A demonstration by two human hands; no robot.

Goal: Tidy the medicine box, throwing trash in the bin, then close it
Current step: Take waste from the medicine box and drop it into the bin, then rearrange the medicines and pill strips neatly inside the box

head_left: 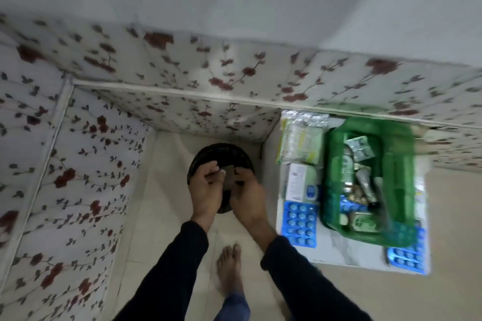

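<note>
Head view: both hands over the black bin (198, 161) on the floor. Left hand (206, 187) and right hand (246, 190) pinch a small dark scrap (229, 177) together, grip closed on it. Looks light, flimsy; edge pinch is enough. Green medicine box (407, 190) sits open on the tabletop (339, 245), blister packs (300, 224) beside it.

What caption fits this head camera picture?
Both hands over the black bin, green medicine box open nearby.
</note>
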